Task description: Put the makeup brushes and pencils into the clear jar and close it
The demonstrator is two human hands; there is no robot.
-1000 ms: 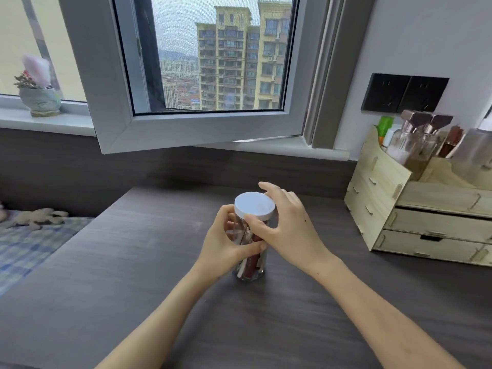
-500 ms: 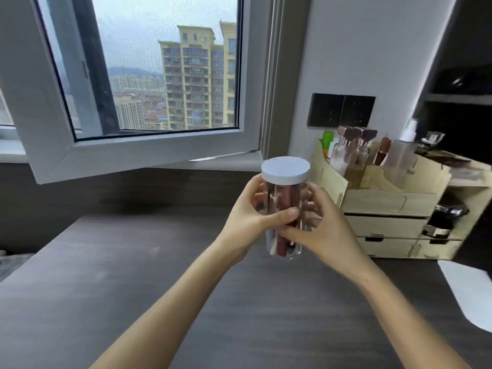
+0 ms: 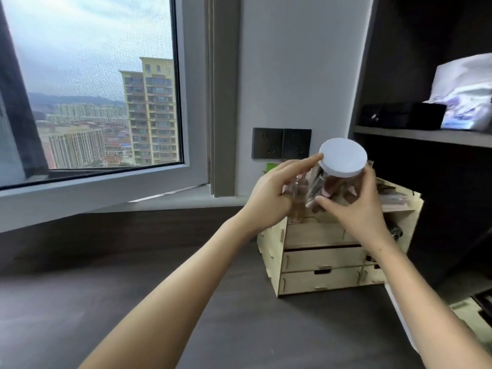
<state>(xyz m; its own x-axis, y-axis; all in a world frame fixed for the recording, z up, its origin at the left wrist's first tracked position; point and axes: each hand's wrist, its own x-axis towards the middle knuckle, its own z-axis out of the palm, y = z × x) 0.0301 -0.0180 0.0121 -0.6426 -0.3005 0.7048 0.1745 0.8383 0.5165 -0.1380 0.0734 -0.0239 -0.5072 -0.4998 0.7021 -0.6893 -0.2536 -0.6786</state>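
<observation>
The clear jar (image 3: 334, 186) is held in the air above the wooden drawer organizer (image 3: 319, 257), tilted, with its white lid (image 3: 343, 157) on top. Reddish-brown brushes and pencils show blurred through its wall. My right hand (image 3: 356, 206) grips the jar from the right and below. My left hand (image 3: 277, 193) lies against its left side, the index finger stretched up to touch the lid's rim. How firmly the left hand holds the jar is unclear.
The organizer stands on the dark desk (image 3: 133, 302) against the wall, under black wall sockets (image 3: 281, 143). An open window sash (image 3: 106, 182) juts over the desk at left. A dark shelf (image 3: 426, 134) at right carries black boxes and a white package.
The jar was lifted off the desk and carried up and to the right, over the organizer. My right hand left the lid and now grips the jar's body; my view turned right.
</observation>
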